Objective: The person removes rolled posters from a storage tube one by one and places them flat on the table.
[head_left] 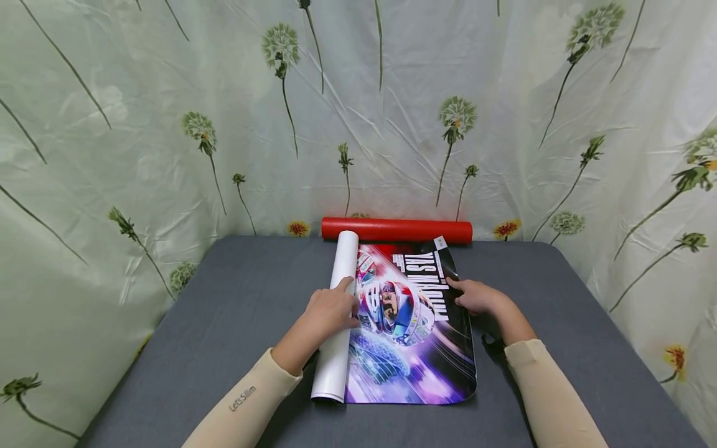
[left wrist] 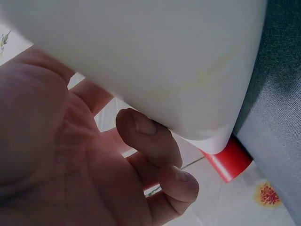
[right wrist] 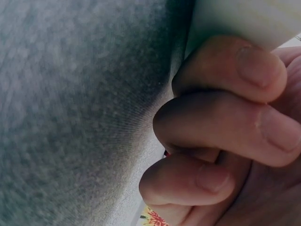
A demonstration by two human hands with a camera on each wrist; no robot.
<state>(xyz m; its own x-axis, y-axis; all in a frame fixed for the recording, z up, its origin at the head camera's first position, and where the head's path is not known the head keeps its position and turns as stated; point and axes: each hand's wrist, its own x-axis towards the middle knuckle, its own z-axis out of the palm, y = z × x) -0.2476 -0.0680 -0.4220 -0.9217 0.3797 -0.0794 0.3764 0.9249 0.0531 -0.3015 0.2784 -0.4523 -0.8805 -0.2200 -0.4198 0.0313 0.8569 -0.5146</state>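
Observation:
A partly rolled poster point(head_left: 392, 336) lies on the grey table, its printed part showing a helmeted figure and white lettering. The white rolled part point(head_left: 329, 367) runs along its left side. My left hand point(head_left: 330, 309) grips this roll from above, the index finger stretched across it. In the left wrist view the lower fingers point(left wrist: 148, 136) are bent beside the roll's white surface. At the poster's right edge, my right hand point(head_left: 480, 297) pinches the sheet. In the right wrist view its fingers point(right wrist: 211, 117) are curled below the sheet's white back point(right wrist: 249, 21), close over the table.
A red tube point(head_left: 398, 230) lies across the table's point(head_left: 263, 280) far edge, just behind the poster. Beyond it hangs a pale curtain point(head_left: 392, 155) printed with dandelions. A dark thing point(head_left: 493, 345) shows beneath the right wrist.

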